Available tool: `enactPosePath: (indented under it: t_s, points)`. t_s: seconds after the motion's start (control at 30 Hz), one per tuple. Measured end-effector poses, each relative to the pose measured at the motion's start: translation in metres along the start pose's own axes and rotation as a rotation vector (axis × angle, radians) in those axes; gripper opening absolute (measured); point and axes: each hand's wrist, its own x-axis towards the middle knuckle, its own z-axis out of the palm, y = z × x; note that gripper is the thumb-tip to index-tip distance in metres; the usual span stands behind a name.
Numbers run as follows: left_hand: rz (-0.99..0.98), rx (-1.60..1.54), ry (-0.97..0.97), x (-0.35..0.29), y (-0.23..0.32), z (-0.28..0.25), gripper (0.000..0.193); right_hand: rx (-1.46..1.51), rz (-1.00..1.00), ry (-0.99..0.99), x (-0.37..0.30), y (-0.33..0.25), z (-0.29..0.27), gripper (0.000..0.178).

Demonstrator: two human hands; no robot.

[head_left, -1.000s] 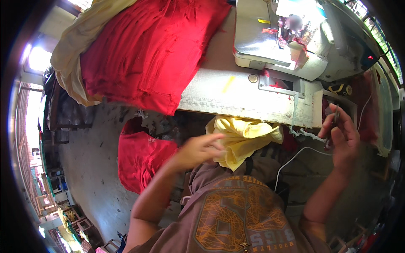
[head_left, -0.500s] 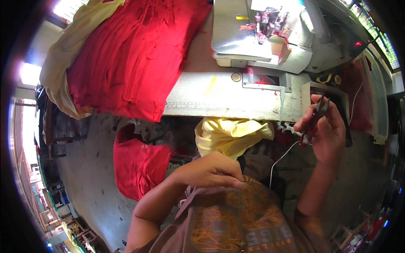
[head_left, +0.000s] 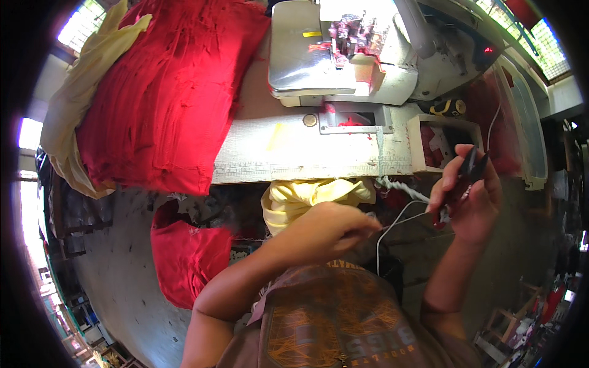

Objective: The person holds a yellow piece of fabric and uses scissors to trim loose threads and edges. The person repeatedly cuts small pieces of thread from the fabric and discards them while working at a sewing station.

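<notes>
My right hand (head_left: 475,205) is closed around thread snips (head_left: 457,193) with dark blades pointing up and a red handle, held off the table's front edge at the right. A twisted white cord (head_left: 402,187) stretches from the table edge toward the snips. In front of my chest, my left hand (head_left: 334,230) is closed in a pinch, its fingertips slightly blurred. From those fingertips a thin thread (head_left: 405,221) runs toward the snips. Beyond my left hand, a bunched yellow cloth (head_left: 307,199) hangs at the table's front.
A sewing machine (head_left: 313,67) stands on the white table (head_left: 257,156). Stacked red fabric (head_left: 165,104) and yellow fabric (head_left: 67,122) cover the left side. An open box (head_left: 416,144) holds scraps at right. A red cloth piece (head_left: 190,264) hangs lower left; a white cable (head_left: 379,248) loops nearby.
My left hand has moved from my shirt front up and to the right, and a thread now spans toward the snips. The snips stay in my right hand; the view has shifted.
</notes>
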Motion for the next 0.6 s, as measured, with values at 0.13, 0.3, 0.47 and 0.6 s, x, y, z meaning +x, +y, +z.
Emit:
enactPosePath:
  t_s: [0.13,0.3,0.47,0.6]
  points:
    - [0.066,-0.321,-0.205,-0.022,0.011,-0.026,0.013,-0.070,-0.043,0.052,-0.007,-0.008,-0.018,0.048]
    - [0.179,-0.840,-0.050,-0.054,0.002,-0.035,0.007,-0.091,-0.034,0.085,-0.004,-0.006,-0.013,0.047]
    - [0.410,-0.829,0.225,-0.084,0.001,-0.060,0.030,-0.356,0.057,0.138,-0.009,0.010,-0.005,0.046]
    - [-0.486,-0.043,0.261,-0.155,-0.015,-0.087,0.014,-0.435,0.050,0.217,-0.014,0.013,-0.013,0.049]
